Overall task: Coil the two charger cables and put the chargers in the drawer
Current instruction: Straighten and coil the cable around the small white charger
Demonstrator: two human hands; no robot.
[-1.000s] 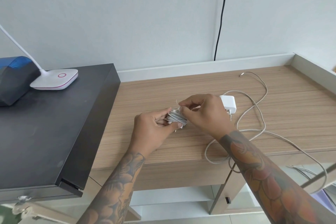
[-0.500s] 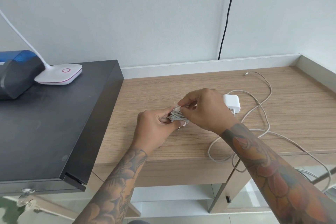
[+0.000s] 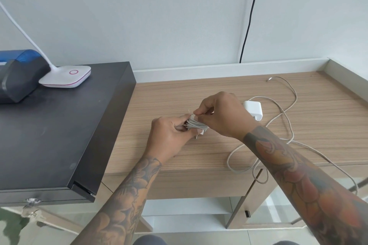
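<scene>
Above the middle of the wooden desk (image 3: 199,97) my left hand (image 3: 169,137) grips a small white charger with its grey cable wound around it, the coiled charger (image 3: 196,124). My right hand (image 3: 223,115) pinches the cable's end at the top of that bundle. A second white charger (image 3: 253,107) lies on the desk just behind my right hand. Its long grey cable (image 3: 286,105) lies uncoiled in loose loops to the right and hangs over the desk's front edge. The desk's drawer front (image 3: 199,185) appears shut.
A black cabinet (image 3: 59,135) stands left of the desk, higher than it. On it sit a white lamp base (image 3: 65,76) and a dark blue bag (image 3: 18,75). A black cord (image 3: 249,16) runs down the wall. A raised ledge rims the desk's back and right.
Both hands stay together on the coiled charger; my right fingers have shifted slightly on the cable end. The view has tilted a little. The second charger has not moved.
</scene>
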